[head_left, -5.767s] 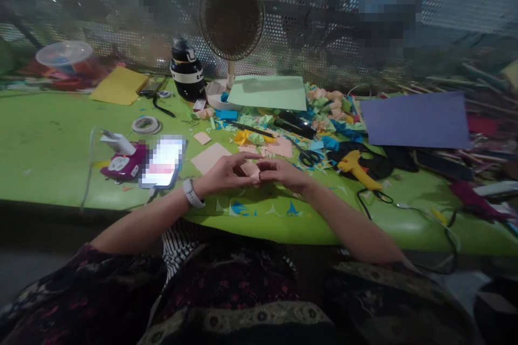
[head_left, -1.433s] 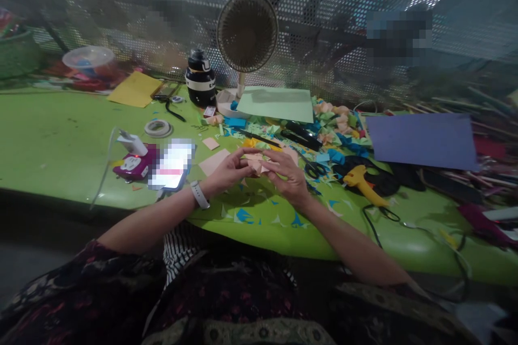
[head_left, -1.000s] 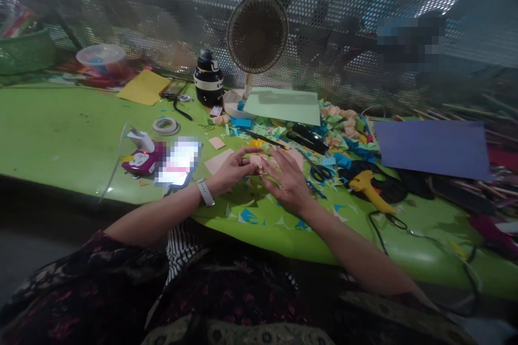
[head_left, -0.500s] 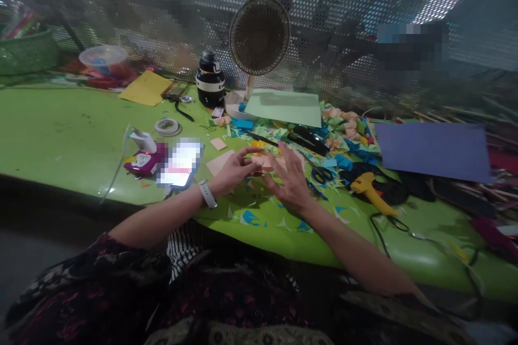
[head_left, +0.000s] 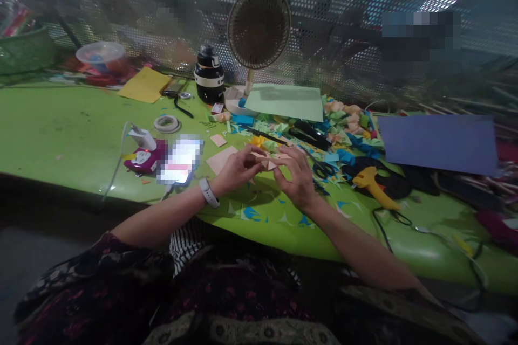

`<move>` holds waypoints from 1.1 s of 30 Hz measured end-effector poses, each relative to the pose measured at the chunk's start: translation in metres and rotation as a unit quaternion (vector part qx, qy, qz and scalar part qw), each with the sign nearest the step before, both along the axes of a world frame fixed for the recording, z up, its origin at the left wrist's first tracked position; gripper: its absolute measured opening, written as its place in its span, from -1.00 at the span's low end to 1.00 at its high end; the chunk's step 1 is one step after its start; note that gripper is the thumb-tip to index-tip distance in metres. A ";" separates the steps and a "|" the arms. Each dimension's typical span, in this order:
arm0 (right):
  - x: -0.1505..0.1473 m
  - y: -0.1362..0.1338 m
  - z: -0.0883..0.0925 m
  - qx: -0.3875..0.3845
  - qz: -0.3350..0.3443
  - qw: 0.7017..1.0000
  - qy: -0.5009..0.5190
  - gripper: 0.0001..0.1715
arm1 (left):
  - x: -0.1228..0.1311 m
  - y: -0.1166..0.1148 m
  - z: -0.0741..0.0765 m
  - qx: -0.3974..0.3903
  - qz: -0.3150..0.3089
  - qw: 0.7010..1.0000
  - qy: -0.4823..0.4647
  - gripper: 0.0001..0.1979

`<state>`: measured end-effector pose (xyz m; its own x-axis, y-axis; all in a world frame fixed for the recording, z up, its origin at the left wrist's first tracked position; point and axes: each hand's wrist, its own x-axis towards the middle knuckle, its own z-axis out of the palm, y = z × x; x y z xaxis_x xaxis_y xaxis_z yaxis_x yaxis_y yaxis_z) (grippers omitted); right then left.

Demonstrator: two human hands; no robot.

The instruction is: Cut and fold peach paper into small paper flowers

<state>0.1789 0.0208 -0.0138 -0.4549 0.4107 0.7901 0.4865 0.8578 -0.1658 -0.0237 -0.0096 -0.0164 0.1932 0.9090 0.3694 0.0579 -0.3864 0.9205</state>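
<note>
I'm watching the head view: a paper piece is sitting between the left hand and right hand, near the desk's front. A flat sheet is lying just behind the left wrist, the phone farther left, the socket block left of that, the tape roll behind. The bottle is standing at the back, left of the fan. The stapler is lying among scraps; scissors are lying just right of the right hand, the glue gun farther right.
</note>
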 end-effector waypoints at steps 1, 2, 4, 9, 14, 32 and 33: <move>0.000 0.000 0.001 0.000 0.000 1.000 0.005 -0.83 | 0.000 0.000 0.000 0.025 0.016 0.999 0.019 -0.74; -0.001 -0.001 0.001 -0.002 -0.001 1.000 0.010 -0.85 | 0.000 0.001 0.000 0.051 0.030 0.998 0.034 -0.74; -0.002 -0.002 0.002 -0.010 -0.005 1.000 0.020 -0.89 | -0.001 0.001 0.000 0.093 0.043 0.993 0.054 -0.77; -0.003 -0.002 0.001 -0.035 0.000 0.999 0.020 -0.92 | -0.002 0.001 0.005 0.158 0.078 0.980 0.093 -0.81; -0.004 -0.002 0.000 -0.048 0.001 0.998 0.038 -0.93 | -0.004 0.003 0.003 0.218 0.093 0.966 0.104 -0.81; -0.004 0.000 0.000 -0.046 0.007 0.998 -0.035 -0.83 | -0.005 0.007 -0.003 0.240 0.088 0.958 0.132 -0.87; -0.004 -0.001 0.000 -0.050 0.009 0.998 -0.037 -0.82 | -0.005 0.007 -0.003 0.241 0.088 0.956 0.142 -0.88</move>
